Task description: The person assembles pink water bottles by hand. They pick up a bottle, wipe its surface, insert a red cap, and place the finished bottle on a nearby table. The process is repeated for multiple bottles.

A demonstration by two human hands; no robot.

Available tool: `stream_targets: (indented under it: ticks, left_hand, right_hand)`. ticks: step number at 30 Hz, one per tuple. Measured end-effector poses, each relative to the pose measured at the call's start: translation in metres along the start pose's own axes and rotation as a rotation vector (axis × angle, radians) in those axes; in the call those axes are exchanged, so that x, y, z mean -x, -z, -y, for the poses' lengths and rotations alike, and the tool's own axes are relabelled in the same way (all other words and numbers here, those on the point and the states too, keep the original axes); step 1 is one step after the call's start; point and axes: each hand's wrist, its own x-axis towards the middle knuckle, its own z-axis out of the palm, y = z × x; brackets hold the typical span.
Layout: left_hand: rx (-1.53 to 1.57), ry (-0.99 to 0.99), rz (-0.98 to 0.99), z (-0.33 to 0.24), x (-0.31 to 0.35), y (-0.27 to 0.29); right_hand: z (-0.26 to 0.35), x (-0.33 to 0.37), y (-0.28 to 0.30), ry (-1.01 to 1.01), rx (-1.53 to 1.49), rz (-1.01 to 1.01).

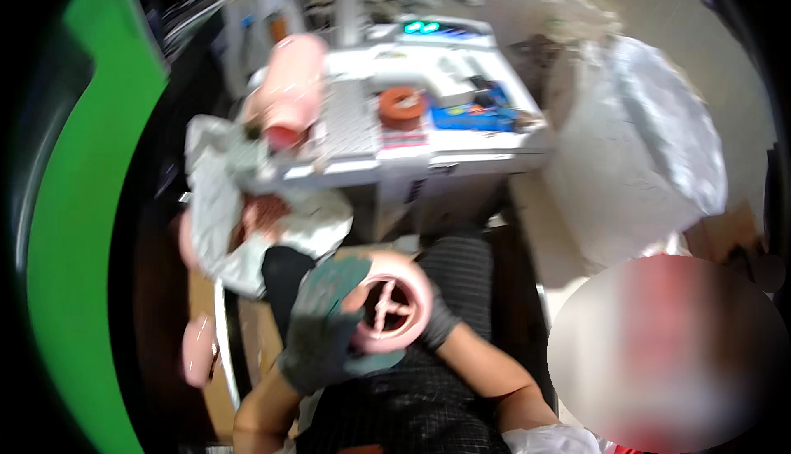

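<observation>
Above my lap is a glossy pink hollow plastic part, its round mouth turned up toward me. A pink cross-shaped strip spans the opening, and the inside is dark. My left hand, in a grey-green glove, grips the part's left side, its thumb at the rim. Against its right side rests my right hand in a dark grey glove, closed round the body; its fingers are largely hidden behind the part. A similar pink bottle-shaped part leans at the left of the white table, neck toward me.
The white table carries an orange tape roll, a blue tray with small tools, and a device with a lit green display. A white bag with pink scraps hangs at left. A large white sack stands right.
</observation>
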Motion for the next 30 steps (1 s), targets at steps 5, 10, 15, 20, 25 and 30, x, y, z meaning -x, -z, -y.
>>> stream_targets:
  ticks: [5, 10, 15, 20, 25, 30]
  left_hand:
    - [0.157, 0.113, 0.112, 0.014, 0.025, -0.011]
    - [0.482, 0.27, 0.299, 0.016, -0.015, -0.018]
    - [0.109, -0.2, 0.546, 0.008, -0.053, -0.044]
    - [0.407, -0.202, 0.594, -0.021, -0.049, -0.074]
    - [0.253, -0.163, 0.621, -0.04, -0.053, -0.104]
    - [0.38, -0.208, 0.61, -0.044, -0.049, -0.116]
  right_hand:
    - [-0.009, 0.047, -0.029, 0.093, 1.57, -0.079]
    - [0.048, 0.119, -0.099, 1.037, 1.374, -0.144]
    - [0.055, 0.125, -0.112, 0.657, 1.844, 0.241]
    - [0.076, 0.147, -0.1, 0.383, 1.686, 0.249]
    - [0.095, 0.168, -0.097, 0.137, 1.952, 0.25]
    - [0.086, 0.17, -0.093, 0.161, 2.07, 0.21]
